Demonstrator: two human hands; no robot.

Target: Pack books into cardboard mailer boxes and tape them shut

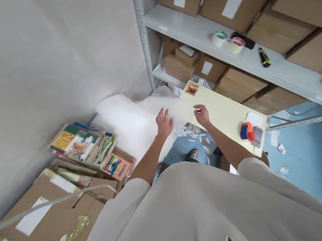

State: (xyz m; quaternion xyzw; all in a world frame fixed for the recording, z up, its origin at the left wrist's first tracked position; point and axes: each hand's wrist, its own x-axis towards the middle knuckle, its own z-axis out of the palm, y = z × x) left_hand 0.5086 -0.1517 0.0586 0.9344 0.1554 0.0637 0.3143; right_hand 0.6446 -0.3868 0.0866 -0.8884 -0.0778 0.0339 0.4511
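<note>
A large piece of soft white packing sheet [130,121], thin and partly see-through at its right end, spreads along the wall and over the left end of a pale yellow table [224,114]. My left hand [164,124] rests on this sheet with fingers spread. Above the table's near side, my right hand [202,115] is closed in a pinch at the sheet's right edge; the fingertips are small and partly hidden. A small picture card or booklet [192,88] lies on the tabletop beyond my hands.
Stacked books [75,145] and flattened cardboard [61,207] stand at left. A metal shelf [189,29] holds cartons, tape rolls [219,38] and a yellow-black cutter [264,57]. A red-and-blue object [246,131] sits at the table's right end. Paper scraps [192,131] litter the blue floor.
</note>
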